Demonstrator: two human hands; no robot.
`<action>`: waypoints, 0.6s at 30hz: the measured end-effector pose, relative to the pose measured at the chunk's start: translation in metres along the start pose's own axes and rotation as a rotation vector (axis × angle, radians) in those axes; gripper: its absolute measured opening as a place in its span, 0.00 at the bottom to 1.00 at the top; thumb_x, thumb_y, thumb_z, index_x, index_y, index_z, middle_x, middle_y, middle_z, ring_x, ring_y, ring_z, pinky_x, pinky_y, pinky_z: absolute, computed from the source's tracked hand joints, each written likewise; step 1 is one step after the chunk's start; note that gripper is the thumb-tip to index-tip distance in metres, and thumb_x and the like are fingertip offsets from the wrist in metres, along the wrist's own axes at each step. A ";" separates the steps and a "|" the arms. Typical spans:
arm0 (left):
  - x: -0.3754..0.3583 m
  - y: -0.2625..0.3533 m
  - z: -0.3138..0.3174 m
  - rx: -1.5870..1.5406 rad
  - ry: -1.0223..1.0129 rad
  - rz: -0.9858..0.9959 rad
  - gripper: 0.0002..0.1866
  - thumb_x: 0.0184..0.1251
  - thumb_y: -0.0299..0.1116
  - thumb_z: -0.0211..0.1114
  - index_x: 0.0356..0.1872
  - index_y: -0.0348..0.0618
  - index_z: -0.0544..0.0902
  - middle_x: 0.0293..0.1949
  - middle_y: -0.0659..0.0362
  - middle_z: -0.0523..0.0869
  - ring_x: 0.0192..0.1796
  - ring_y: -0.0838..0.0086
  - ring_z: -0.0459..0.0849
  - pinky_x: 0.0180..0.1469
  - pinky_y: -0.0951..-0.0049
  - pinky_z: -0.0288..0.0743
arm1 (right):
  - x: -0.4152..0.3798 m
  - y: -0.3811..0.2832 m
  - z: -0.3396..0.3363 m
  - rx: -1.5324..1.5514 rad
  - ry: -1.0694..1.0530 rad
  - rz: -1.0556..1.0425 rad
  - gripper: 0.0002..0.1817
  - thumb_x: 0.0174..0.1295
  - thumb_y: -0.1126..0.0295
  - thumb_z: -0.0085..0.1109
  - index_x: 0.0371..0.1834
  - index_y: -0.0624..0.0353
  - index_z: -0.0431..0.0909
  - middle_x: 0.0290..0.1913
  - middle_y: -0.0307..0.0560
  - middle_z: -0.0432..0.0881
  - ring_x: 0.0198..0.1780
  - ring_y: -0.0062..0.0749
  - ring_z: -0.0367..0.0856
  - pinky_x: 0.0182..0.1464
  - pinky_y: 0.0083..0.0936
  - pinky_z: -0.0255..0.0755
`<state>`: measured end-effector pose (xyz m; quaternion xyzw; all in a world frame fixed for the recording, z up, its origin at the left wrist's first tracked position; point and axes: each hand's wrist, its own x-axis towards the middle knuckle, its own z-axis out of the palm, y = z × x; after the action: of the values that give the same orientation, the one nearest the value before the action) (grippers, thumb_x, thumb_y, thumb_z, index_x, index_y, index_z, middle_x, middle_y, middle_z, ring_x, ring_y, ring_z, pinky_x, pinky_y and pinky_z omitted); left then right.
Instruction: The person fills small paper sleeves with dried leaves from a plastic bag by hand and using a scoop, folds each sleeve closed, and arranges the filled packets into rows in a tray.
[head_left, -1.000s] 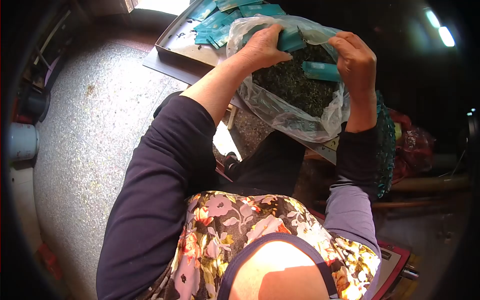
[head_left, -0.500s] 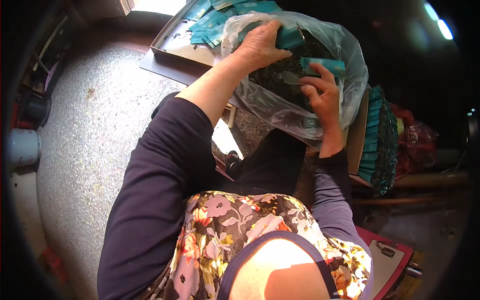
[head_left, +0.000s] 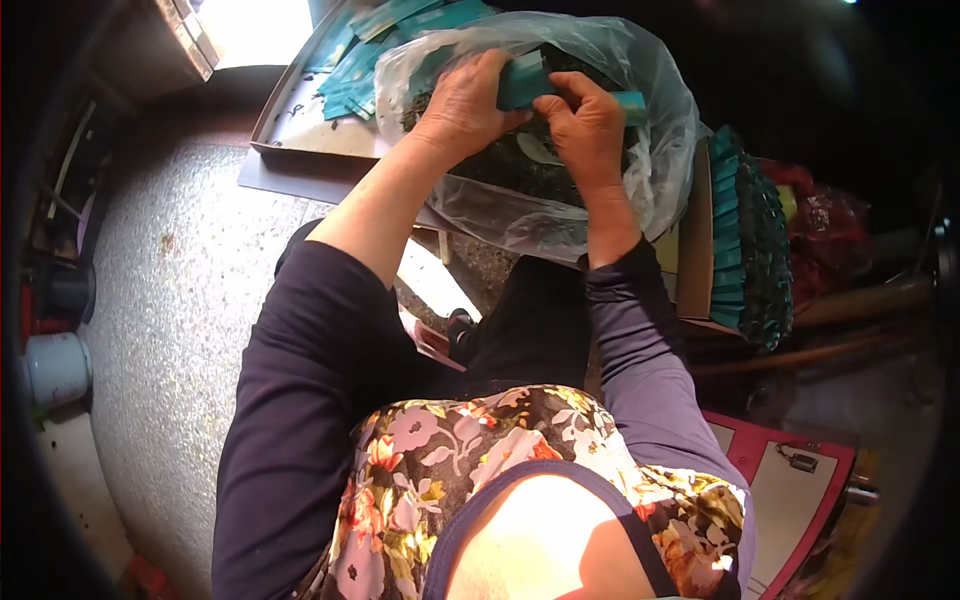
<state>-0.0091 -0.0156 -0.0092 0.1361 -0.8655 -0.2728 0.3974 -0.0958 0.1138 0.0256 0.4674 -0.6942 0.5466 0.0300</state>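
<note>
A teal packet (head_left: 522,82) is held in my left hand (head_left: 465,108), thumb below and fingers behind it. Opposite, my right hand (head_left: 588,128) has its thumb and index finger bent together at the packet's right edge. From under the right palm a pale, spoon-like scoop (head_left: 540,150) sticks out over dark, loose, leaf-like bits (head_left: 505,170). These bits lie inside a clear plastic bag (head_left: 515,220), opened wide around both hands. Another teal packet (head_left: 632,107) shows just behind the right fingers, within the bag.
Flat teal packets (head_left: 355,75) lie in a shallow tray (head_left: 325,138) at the upper left. Right of the bag, a cardboard box (head_left: 695,240) holds a row of upright teal packets (head_left: 735,230). Beyond it is a red plastic bag (head_left: 835,220). A pink-edged clipboard (head_left: 795,500) lies lower right.
My right hand has moved up and left to the packet in my left hand, its fingers now at the packet's edge. The whole view has shifted slightly.
</note>
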 end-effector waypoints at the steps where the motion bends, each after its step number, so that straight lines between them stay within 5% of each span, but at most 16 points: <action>1: 0.000 0.001 -0.001 0.008 -0.021 -0.009 0.34 0.42 0.41 0.77 0.52 0.41 0.73 0.47 0.44 0.81 0.52 0.49 0.79 0.54 0.57 0.72 | 0.000 0.001 0.000 -0.020 -0.001 0.010 0.10 0.53 0.77 0.63 0.40 0.66 0.81 0.25 0.37 0.81 0.27 0.17 0.77 0.30 0.17 0.71; 10: 0.004 0.012 -0.008 0.014 0.024 0.050 0.39 0.45 0.45 0.76 0.60 0.45 0.69 0.52 0.47 0.79 0.58 0.52 0.74 0.62 0.55 0.64 | 0.042 0.024 -0.056 -0.022 0.147 -0.001 0.04 0.52 0.79 0.60 0.30 0.61 0.84 0.22 0.37 0.80 0.19 0.13 0.72 0.20 0.12 0.65; 18: 0.004 0.002 -0.011 0.006 -0.019 -0.018 0.38 0.49 0.43 0.73 0.63 0.46 0.67 0.53 0.47 0.78 0.59 0.53 0.73 0.62 0.55 0.63 | 0.087 0.083 -0.102 -0.283 0.276 0.031 0.05 0.52 0.79 0.60 0.30 0.62 0.84 0.22 0.37 0.81 0.19 0.14 0.75 0.22 0.13 0.69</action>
<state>-0.0032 -0.0196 0.0010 0.1425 -0.8688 -0.2751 0.3862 -0.2486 0.1374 0.0538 0.3684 -0.7605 0.5028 0.1818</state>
